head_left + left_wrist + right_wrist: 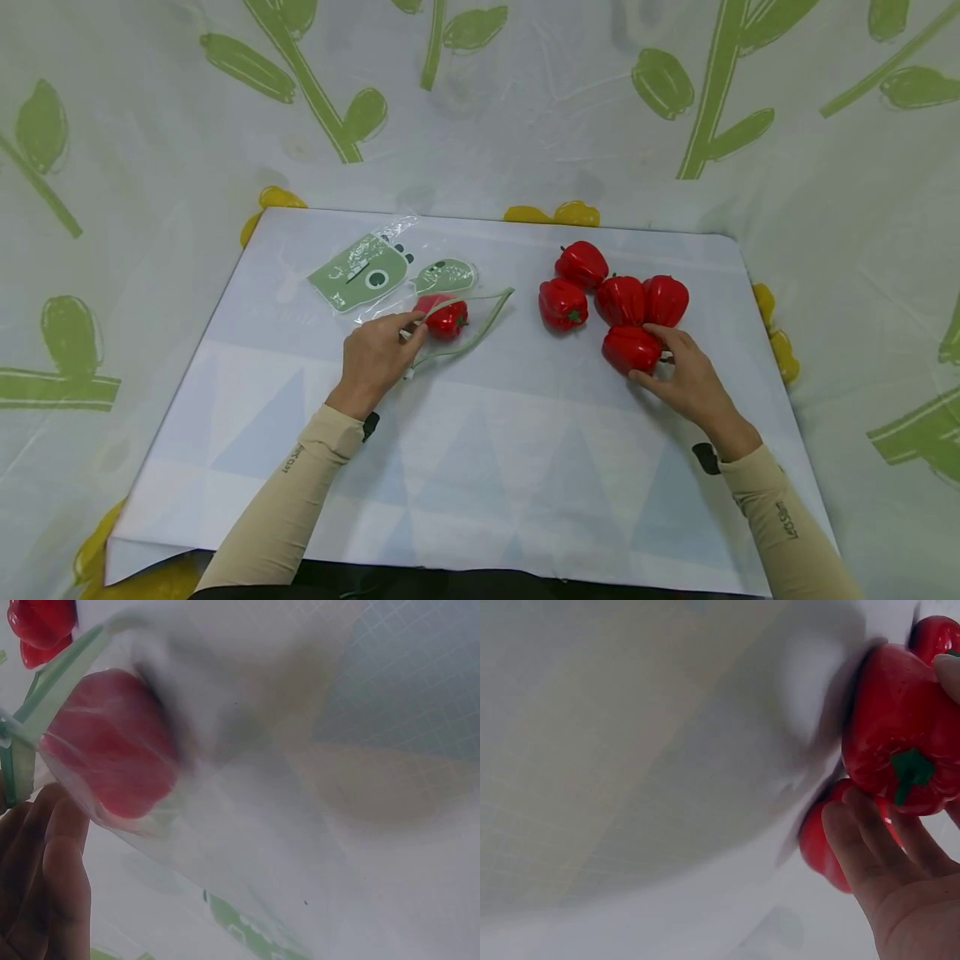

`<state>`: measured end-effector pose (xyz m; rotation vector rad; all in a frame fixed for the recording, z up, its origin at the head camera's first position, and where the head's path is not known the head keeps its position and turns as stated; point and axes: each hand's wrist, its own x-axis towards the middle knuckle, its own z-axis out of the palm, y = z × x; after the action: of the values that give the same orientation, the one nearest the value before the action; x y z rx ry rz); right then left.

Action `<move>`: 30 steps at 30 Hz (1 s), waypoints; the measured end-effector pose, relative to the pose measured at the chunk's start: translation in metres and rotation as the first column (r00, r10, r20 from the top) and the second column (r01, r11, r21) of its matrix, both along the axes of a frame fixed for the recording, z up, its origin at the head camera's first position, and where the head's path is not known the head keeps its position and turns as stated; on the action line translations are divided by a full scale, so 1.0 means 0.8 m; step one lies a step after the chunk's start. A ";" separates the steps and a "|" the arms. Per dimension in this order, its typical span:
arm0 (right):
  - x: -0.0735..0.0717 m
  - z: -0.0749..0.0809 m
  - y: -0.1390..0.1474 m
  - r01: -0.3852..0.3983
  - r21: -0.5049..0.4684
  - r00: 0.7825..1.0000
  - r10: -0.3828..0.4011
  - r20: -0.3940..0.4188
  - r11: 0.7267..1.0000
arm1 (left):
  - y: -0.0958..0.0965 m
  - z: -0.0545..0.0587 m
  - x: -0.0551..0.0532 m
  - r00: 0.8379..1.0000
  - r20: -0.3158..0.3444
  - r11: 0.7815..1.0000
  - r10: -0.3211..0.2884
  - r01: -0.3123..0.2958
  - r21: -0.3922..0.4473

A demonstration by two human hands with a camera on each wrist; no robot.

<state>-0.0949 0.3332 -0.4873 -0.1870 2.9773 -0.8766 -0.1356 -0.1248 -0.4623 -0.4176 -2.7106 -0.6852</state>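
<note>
A clear plastic bag (358, 273) with green printed shapes and a green-edged mouth lies on the table's left half. Inside, near that mouth, is one red bell pepper (448, 321), seen through the plastic in the left wrist view. My left hand (377, 357) pinches the bag's rim between thumb and fingers. On the right, my right hand (692, 385) grips the nearest red bell pepper (630, 348), thumb on the near side and fingers round the far side. The right wrist view shows this pepper's green stem (911, 769) facing the palm.
Several more red bell peppers (562, 305) sit bunched just beyond the one in my right hand. The white table (480, 517) has pale blue triangles. Behind it hangs a light curtain (525, 125) with green leaf prints.
</note>
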 end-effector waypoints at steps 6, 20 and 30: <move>0.000 0.002 -0.003 0.025 -0.044 0.999 -0.026 -0.036 0.999 | 0.001 0.002 0.000 1.000 -0.014 1.000 0.005 -0.005 -0.021; -0.010 0.028 -0.067 -0.104 -0.197 0.940 0.032 -0.341 0.975 | 0.002 0.005 -0.002 0.999 -0.036 1.000 -0.015 0.015 -0.006; -0.021 0.022 -0.129 -0.162 -0.261 0.941 0.069 -0.332 0.952 | 0.006 0.008 -0.001 1.000 -0.018 1.000 -0.002 0.002 0.017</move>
<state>-0.1114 0.2298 -0.4695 -0.5601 3.0619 -1.3798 -0.1363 -0.1202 -0.4561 -0.4204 -2.6856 -0.7015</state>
